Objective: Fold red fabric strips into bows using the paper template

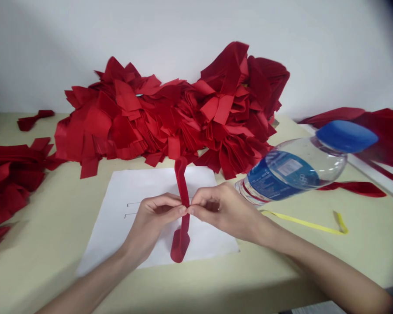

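Between my two hands hangs a red ribbon (182,183), looped at its upper and lower ends and pinched at the middle. Thumb and finger of my left hand (155,218) close on it from the left. My right hand (224,211) pinches the same spot from the right, fingertips almost meeting the left ones. Both hands are above a white sheet of paper (118,244) with short black lines drawn on it. Whatever is between the fingertips besides the ribbon is hidden.
A large heap of folded red ribbon pieces (170,113) lies behind the paper. More red ribbons (9,183) are at the left. A clear plastic bottle (291,168) with a blue cap stands right of my right hand. A yellow strip (308,223) lies on the table (275,279).
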A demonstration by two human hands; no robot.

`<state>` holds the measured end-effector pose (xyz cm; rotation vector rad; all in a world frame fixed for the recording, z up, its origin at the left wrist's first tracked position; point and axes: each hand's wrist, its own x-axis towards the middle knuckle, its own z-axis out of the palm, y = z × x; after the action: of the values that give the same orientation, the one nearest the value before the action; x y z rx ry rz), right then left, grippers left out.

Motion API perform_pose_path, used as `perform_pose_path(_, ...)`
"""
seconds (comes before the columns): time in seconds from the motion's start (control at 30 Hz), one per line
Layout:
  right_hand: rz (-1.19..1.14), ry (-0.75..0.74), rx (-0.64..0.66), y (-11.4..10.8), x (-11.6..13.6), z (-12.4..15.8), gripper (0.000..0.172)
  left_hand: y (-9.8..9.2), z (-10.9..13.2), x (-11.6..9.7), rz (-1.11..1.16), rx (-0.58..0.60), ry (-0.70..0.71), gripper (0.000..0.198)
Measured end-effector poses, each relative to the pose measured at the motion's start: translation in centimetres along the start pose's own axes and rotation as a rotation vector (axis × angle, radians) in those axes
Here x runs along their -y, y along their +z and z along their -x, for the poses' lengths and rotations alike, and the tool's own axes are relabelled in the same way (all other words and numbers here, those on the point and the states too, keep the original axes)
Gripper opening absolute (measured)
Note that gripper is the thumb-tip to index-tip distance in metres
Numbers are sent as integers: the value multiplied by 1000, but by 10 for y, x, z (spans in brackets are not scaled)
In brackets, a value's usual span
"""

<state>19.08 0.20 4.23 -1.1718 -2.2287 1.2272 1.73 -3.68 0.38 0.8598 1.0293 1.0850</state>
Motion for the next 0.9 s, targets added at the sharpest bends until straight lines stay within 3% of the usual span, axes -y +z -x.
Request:
perform_pose_path(0.23, -117, 37, 60, -3, 0, -1, 17, -3, 2, 3, -56, 2, 45, 12)
perform_pose_path(0.63, 72, 10, -99, 3, 6, 5, 12, 0, 6, 2, -138, -26, 115, 10)
perform_pose_path(0.9, 90, 2, -102, 8, 5, 6, 14, 3, 6, 4, -129, -57, 103, 6)
